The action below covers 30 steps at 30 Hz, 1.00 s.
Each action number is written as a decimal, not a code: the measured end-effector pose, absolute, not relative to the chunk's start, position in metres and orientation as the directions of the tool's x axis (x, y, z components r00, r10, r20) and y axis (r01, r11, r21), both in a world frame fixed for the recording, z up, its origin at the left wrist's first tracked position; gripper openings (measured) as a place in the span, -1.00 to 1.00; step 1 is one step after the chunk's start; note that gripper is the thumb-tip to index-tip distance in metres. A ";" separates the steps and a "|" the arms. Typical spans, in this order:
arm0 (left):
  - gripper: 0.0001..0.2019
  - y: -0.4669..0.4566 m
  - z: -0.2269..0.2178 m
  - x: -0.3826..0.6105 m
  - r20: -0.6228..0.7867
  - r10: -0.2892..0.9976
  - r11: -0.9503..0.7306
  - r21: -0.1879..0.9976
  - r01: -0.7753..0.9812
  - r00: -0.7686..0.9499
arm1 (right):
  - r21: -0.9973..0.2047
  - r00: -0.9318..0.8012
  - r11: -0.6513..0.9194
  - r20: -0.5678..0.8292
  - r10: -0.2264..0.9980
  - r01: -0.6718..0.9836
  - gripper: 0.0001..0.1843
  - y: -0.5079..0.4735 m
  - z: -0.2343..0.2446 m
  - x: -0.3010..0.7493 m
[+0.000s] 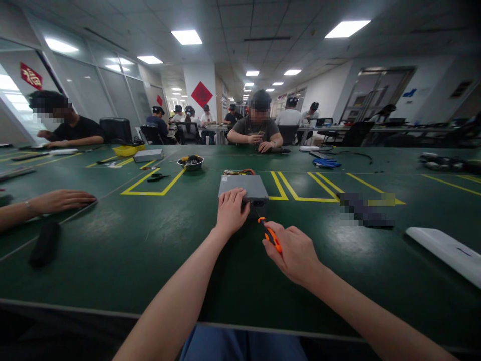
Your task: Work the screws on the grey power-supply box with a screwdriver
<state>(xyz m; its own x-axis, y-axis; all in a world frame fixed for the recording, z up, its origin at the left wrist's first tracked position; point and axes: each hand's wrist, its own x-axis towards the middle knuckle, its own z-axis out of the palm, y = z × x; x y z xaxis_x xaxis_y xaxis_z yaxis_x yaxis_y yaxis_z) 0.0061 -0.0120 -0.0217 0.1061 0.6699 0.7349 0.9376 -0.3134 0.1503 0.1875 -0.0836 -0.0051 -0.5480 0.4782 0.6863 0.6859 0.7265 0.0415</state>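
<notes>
A flat grey metal box point(246, 187) lies on the green table point(150, 240) in front of me, with coloured wires point(240, 172) at its far edge. My left hand point(231, 210) rests on the box's near left corner, fingers curled over its edge. My right hand point(295, 253) is closed round an orange-handled screwdriver point(271, 236). The screwdriver's tip points at the near side of the box.
A metal bowl point(190, 162) with small parts, scissors point(158, 177) and a yellow tray point(128, 150) lie at the far left. A white flat object point(443, 249) sits at the right. Another person's hand point(60, 200) rests on the table at left. People sit across the table.
</notes>
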 end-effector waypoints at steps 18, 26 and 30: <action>-0.66 -0.011 -0.023 0.005 0.740 0.660 -0.341 0.140 0.930 0.130 | -0.387 -0.136 0.489 0.659 0.740 0.782 -0.71 -0.104 -0.005 0.156; -0.65 -0.013 -0.023 0.003 0.733 0.662 -0.350 0.118 0.929 0.156 | -0.360 -0.189 0.571 0.702 0.687 0.738 -0.90 -0.104 -0.017 0.156; -0.64 -0.013 -0.023 0.003 0.730 0.664 -0.344 0.111 0.932 0.159 | -0.262 -0.266 0.612 0.726 0.634 0.746 -0.89 -0.105 -0.018 0.156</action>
